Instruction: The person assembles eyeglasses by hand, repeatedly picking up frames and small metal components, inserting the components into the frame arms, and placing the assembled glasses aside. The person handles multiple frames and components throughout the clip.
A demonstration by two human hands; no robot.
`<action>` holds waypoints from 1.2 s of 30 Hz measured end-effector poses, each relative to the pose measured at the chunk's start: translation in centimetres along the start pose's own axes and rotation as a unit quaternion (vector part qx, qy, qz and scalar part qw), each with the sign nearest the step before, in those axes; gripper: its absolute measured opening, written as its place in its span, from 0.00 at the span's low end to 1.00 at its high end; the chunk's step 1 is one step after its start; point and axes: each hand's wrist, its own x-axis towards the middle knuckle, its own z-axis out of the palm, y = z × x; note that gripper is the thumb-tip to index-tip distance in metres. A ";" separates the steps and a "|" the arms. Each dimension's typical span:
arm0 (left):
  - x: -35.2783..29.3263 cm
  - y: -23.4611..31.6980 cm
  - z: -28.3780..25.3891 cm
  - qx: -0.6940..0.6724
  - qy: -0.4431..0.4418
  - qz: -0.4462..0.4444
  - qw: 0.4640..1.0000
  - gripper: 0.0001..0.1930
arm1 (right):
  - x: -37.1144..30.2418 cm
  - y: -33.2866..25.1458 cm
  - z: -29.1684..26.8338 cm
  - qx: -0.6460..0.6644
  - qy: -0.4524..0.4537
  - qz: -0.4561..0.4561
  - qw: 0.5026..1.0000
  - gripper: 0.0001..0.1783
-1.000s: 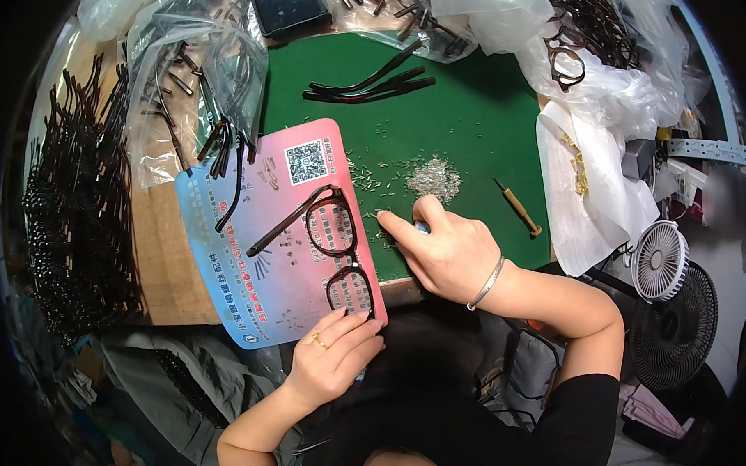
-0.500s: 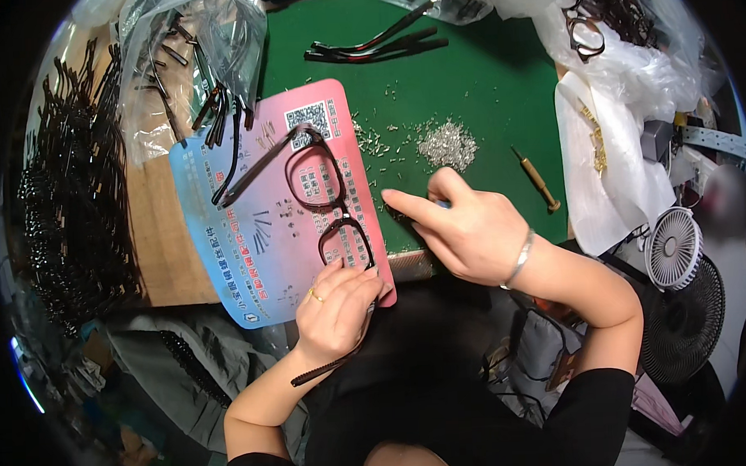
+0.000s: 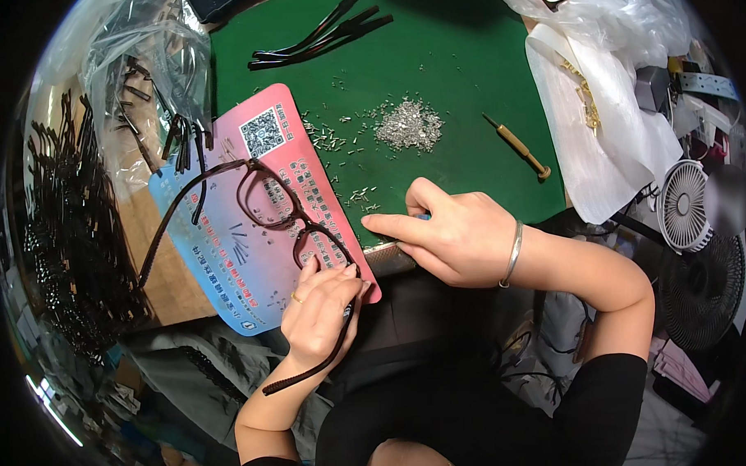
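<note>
My left hand [image 3: 317, 317] is closed on a pair of dark eyeglasses [image 3: 297, 219], gripping them near the hinge at the lower lens. One temple arm stretches left over the blue-and-pink printed card [image 3: 227, 295]; the other runs under my fingers toward my forearm. My right hand [image 3: 455, 234] is on the green mat [image 3: 475, 106], beside the card's right edge. Its index finger points left near loose small metal screws [image 3: 362, 199], while other fingers curl around something with a blue bit showing, mostly hidden. A bigger heap of screws [image 3: 409, 125] lies beyond that hand.
A brass-coloured screwdriver [image 3: 518, 148] lies right of the heap. Loose temple arms [image 3: 321, 42] rest at the mat's far side. A dense bundle of dark temple arms [image 3: 77, 235] fills the left, beside a clear plastic bag [image 3: 149, 68]. Small fans [image 3: 686, 206] stand at right.
The view has shifted, so the mat's contents sit further left. The eyeglasses have turned, their far temple swinging outward to the left. My right hand has moved nearer the mat's front edge.
</note>
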 end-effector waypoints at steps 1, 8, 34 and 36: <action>0.2 0.3 0.1 0.015 0.006 0.000 1.000 0.10 | 0.0 0.1 0.1 0.008 0.010 -0.005 1.000 0.19; 0.0 0.3 0.6 0.077 0.032 -0.007 0.996 0.09 | -0.1 0.2 0.0 0.003 0.001 -0.002 1.000 0.23; -0.1 -2.8 -0.5 -0.003 0.017 0.076 0.997 0.07 | 0.5 -1.1 0.9 0.030 -0.054 -0.107 0.992 0.17; -0.1 -2.8 -0.4 -0.003 0.020 0.075 0.997 0.07 | 0.6 -1.2 0.9 0.015 -0.042 -0.117 0.992 0.15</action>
